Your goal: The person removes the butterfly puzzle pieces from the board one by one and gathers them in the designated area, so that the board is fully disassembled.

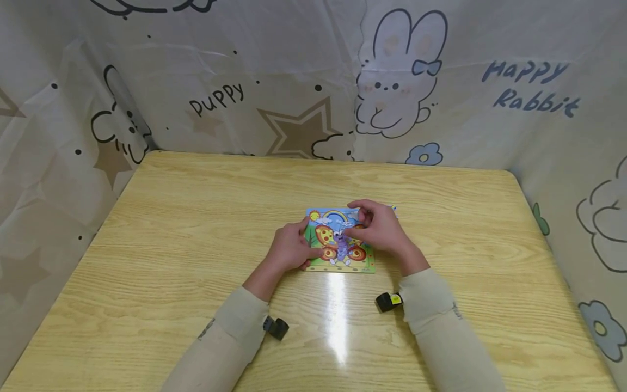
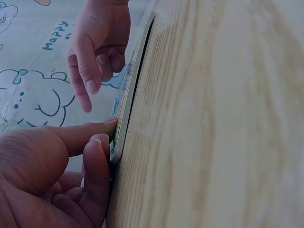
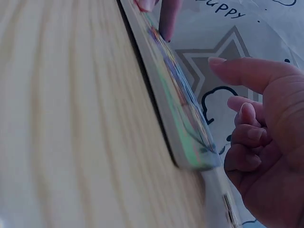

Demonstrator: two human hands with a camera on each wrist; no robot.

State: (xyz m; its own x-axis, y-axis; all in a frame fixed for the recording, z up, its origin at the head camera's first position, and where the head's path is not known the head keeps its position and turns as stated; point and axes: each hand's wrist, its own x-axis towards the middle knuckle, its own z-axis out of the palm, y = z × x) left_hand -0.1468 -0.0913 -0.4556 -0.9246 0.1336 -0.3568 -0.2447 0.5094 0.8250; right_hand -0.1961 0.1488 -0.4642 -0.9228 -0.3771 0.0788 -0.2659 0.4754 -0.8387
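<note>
Head view: I observe the butterfly board (image 1: pixel 339 247) just below centre, the left hand (image 1: pixel 290 247) pinching its left edge; over its upper right, the right hand (image 1: pixel 379 226) spreads thumb and forefinger.

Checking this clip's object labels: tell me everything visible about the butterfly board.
The board is thin, stiff-looking and roughly square, with a plain pale edge; its material is unclear. Its colourful face shows a purple-bodied butterfly with patterned wings, a sun and a rainbow. It lies about flat, picture up, on the table. The left hand holds its left side, thumb on top; the right hand hovers above, hiding part of it.
</note>
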